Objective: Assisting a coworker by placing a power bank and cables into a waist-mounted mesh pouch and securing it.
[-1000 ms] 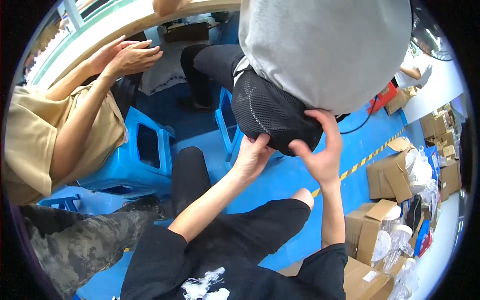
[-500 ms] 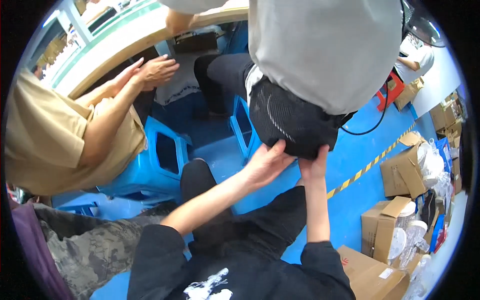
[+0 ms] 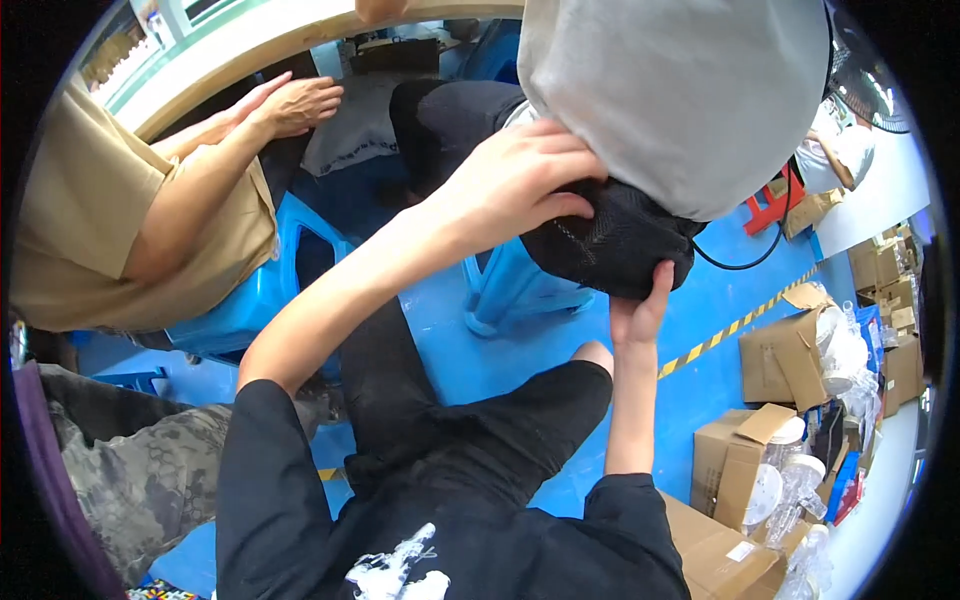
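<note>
Black mesh fabric formed the pouch [image 3: 610, 245] on which both hands were engaged. It hung at the lower back of a person standing directly in front, just under the hem of that person's grey shirt [image 3: 680, 95]. The left hand [image 3: 515, 180] lay over the pouch's upper left side, fingers [image 3: 565, 160] spread and curled onto the mesh where it met the shirt hem. The right hand [image 3: 640, 310] came up from below, thumb and fingers pressed against the pouch's underside. The hands were thus apart, one above and one beneath, clamped on the pouch between them.

Both forearms were bare; the wearer had a black printed T-shirt [image 3: 430, 540] and black trousers [image 3: 470, 430]. A blue plastic stool [image 3: 520, 285] stood just behind the pouch, on the blue floor [image 3: 720, 380]. A second blue stool [image 3: 260, 290] carried a seated person in a tan shirt [image 3: 110, 230], whose hand [image 3: 290, 105] rested on a light wooden table edge [image 3: 300, 35]. A camouflage-patterned trouser leg [image 3: 140, 470] was noted at lower left. A yellow-and-black striped floor tape [image 3: 735, 325] ran toward open cardboard boxes [image 3: 790, 350] at the right, which held clear plastic items. A black cable [image 3: 760, 255] trailed across the floor near a red stool [image 3: 770, 205].
</note>
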